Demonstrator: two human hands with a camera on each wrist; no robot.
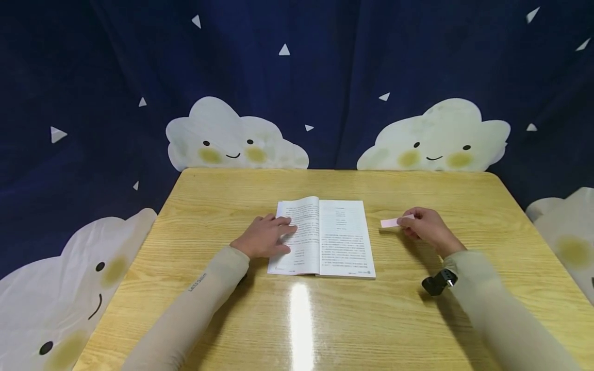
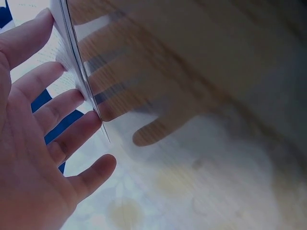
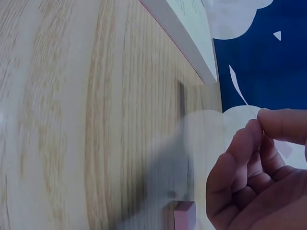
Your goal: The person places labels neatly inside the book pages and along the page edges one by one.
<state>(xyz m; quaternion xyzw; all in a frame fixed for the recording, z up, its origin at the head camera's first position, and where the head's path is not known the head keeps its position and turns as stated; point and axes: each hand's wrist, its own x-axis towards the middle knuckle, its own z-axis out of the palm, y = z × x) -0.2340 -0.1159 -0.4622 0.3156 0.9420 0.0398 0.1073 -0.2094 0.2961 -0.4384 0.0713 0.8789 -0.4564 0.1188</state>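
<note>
A printed book lies open on the wooden table. My left hand rests on its left page with the fingers spread and fairly straight. In the left wrist view the fingertips of that hand meet the book's edge. Right of the book, my right hand pinches a pale pink paper strip between thumb and index finger. Seen from the right wrist, the thin strip sticks out, slightly bent, above the tabletop. A small pink block sits on the table below this hand.
The wooden table has a bright glare streak in front of the book. Behind it hangs a dark blue curtain with white clouds and triangles. A black wrist device is strapped at my right sleeve.
</note>
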